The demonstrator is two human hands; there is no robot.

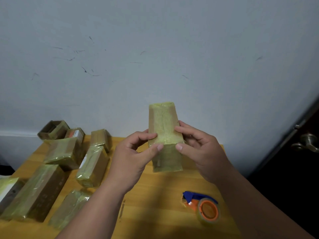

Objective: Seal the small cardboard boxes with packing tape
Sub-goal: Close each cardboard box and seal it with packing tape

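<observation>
Holding the small brown cardboard box wrapped in yellowish tape [163, 128] up over the wooden table [155, 195], the left hand [133, 159] and right hand [203, 152] pinch its sides with curled fingers. This box looks nearly sealed. Many taped boxes [69, 161] lie done at the left.

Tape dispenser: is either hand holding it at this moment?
No, the tape dispenser lies on the table while the left hand and right hand hold a taped box.

Left hand [136, 152], right hand [198, 149] raised, fingers curled, pinching.
</observation>
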